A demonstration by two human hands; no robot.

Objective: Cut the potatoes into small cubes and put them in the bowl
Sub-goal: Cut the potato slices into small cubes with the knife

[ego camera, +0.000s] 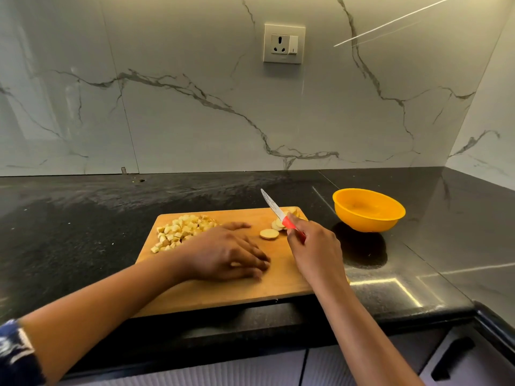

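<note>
Outstretched left hand [223, 254] rests palm-down on board [211, 295], grip released; right hand [315, 246] grasps knife [274, 208] (blade tilted up).

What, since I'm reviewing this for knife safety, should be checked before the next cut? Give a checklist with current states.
1. Knife grip: right hand is wrapped round the red handle of the knife. Ok.
2. Blade clear of fingers: it is raised, pointing toward the wall, apart from the left hand. Ok.
3. Piece steadied: left hand rests on the cutting board; whether a piece lies under its fingers, cannot tell.
4. Potato slices: lying loose, unheld, beyond the left hand. Not ok.
5. Bowl: upright, right of the board. Ok.
6. Cubes in the bowl: piled on the board. Not ok.
</note>
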